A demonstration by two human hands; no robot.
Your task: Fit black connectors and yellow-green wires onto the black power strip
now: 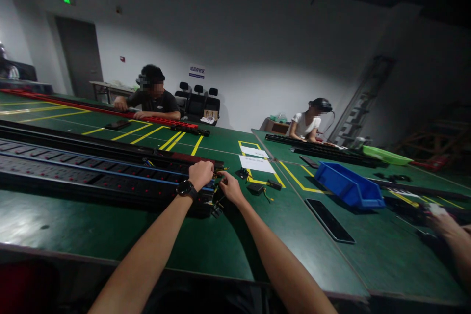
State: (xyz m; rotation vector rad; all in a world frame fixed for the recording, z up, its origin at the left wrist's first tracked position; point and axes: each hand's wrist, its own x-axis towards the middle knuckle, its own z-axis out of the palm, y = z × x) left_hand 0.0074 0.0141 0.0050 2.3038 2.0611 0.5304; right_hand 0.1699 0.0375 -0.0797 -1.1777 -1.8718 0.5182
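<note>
My left hand (201, 175) and right hand (230, 187) meet at the right end of a long black, red-dotted rail (110, 184), laid across the near left of the green counter (279, 245). Close work here, I judge, calls for the left to steady the rail while the right handles its small end fittings (217, 210) gently. Both hands are partly curled, fingertips close together; whether either grips anything, I cannot tell. A black wired module (256, 189) lies just right.

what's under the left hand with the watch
The end of a long black panel with blue strips lies under the left hand. The spot directly beneath the hand is covered, so what it touches there cannot be made out.
</note>
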